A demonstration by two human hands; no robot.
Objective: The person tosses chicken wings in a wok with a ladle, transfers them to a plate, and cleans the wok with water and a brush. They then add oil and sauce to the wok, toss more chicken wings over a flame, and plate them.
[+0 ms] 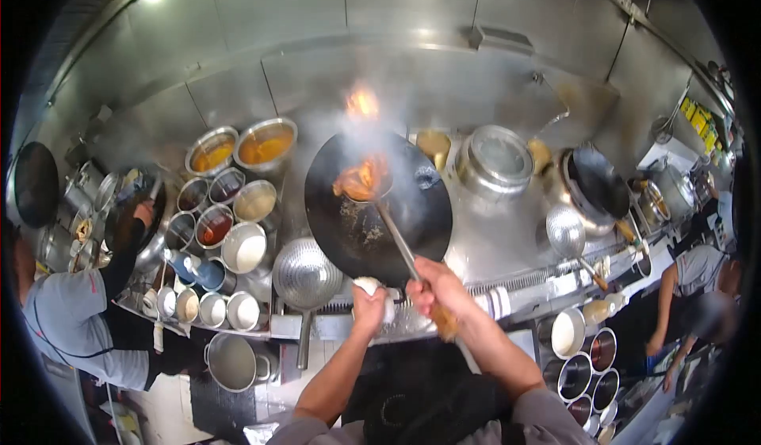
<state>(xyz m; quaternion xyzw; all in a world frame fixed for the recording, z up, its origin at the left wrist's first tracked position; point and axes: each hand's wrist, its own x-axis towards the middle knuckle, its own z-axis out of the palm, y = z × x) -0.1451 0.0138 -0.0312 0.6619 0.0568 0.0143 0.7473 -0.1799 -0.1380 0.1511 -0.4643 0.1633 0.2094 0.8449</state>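
A large black wok (pixel 333 231) sits on the steel range before me, with smoke rising from it. My left hand (pixel 369 310) is closed around a white cloth (pixel 367 285) at the wok's near rim; whether a wok handle lies under the cloth is hidden. My right hand (pixel 438 288) grips a long-handled ladle (pixel 399 237) by its handle, its wooden end (pixel 446 326) sticking out below. The ladle's bowl reaches into the wok, where orange-brown food (pixel 361 179) is heaped over it. Flame (pixel 362 104) flares above the wok's far rim.
Left of the wok stand sauce and seasoning pots (pixel 244 247) and a perforated strainer (pixel 307 274). A lidded pot (pixel 495 162), another strainer (pixel 565 231) and a second wok (pixel 600 182) are to the right. One co-worker (pixel 79 310) stands at left; others (pixel 697 286) are at right.
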